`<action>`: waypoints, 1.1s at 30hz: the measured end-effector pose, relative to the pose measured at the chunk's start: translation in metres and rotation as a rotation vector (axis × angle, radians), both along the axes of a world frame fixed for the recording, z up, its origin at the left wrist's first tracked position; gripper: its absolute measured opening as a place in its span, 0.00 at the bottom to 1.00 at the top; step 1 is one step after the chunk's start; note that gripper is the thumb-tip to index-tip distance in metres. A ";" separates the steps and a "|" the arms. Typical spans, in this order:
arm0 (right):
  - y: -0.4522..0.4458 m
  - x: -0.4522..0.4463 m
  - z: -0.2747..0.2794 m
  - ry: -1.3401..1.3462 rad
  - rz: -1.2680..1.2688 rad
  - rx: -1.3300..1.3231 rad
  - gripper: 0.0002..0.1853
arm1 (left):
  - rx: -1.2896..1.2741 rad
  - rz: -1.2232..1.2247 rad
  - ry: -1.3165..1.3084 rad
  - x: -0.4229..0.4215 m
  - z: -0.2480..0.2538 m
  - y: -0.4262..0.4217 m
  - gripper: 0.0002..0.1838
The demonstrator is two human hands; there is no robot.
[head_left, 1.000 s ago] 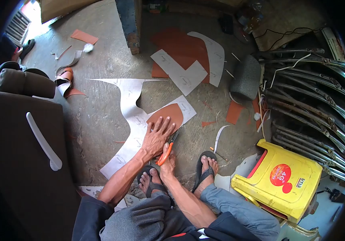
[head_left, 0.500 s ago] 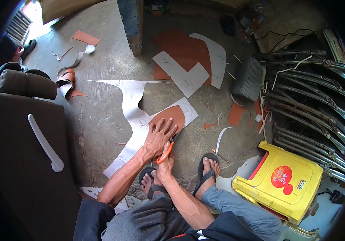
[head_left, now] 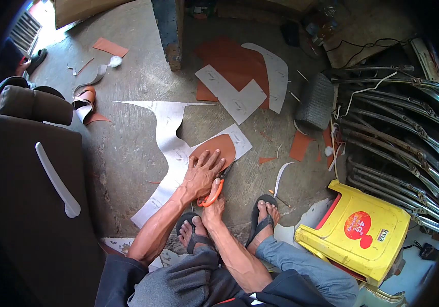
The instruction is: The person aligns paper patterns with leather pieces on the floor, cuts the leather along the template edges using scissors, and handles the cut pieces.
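My left hand lies flat with fingers spread on a rounded brown piece, which rests on a white printed sheet on the floor. My right hand is closed on the orange handles of the scissors, just right of the left hand. The dark blades reach along the right edge of the brown piece and are partly hidden. Whether they are apart cannot be made out.
Brown sheets and an L-shaped white piece lie ahead. A grey roll and metal frames stand right, above a yellow stool. A dark padded seat fills the left.
The scissors' orange handles have shifted slightly to the right and turned a little in my right hand. My left hand stays on the brown piece.
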State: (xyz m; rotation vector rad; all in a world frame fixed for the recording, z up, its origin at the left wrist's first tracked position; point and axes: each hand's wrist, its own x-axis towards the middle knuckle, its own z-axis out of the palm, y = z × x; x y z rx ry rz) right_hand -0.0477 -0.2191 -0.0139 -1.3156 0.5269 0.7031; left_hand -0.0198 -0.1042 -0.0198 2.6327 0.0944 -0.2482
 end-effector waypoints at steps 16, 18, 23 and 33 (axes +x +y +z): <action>-0.043 0.022 -0.015 -0.024 0.057 -0.050 0.27 | 0.013 0.003 -0.053 -0.005 0.000 0.002 0.30; -0.049 0.028 -0.013 0.001 0.079 -0.057 0.26 | 0.021 -0.006 -0.054 -0.007 -0.003 0.002 0.29; -0.059 0.038 0.002 -0.033 0.181 -0.153 0.26 | 0.003 -0.025 -0.077 -0.010 0.000 0.005 0.29; -0.097 0.059 0.006 -0.031 0.397 -0.222 0.25 | -0.004 -0.111 -0.064 -0.017 0.001 0.015 0.30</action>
